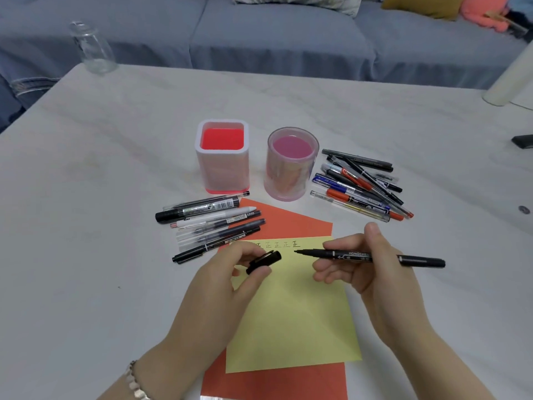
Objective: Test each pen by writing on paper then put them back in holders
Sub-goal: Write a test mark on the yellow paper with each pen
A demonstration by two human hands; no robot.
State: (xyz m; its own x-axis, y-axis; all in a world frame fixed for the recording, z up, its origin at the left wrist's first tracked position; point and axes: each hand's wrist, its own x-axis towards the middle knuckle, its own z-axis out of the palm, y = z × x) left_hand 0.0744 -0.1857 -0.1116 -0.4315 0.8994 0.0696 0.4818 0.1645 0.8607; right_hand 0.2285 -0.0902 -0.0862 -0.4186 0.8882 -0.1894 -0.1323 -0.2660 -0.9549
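Head view: the right hand [354, 264] grips an uncapped black pen [372, 257] and the left hand [230, 272] pinches its cap [264, 261], mid-frame over yellow paper [291, 313] bearing several marks. Both holders [222, 157] stand empty; pen piles lie at each side, so most remains.

Left hand [230, 272] hides first marks on yellow paper [291, 307]
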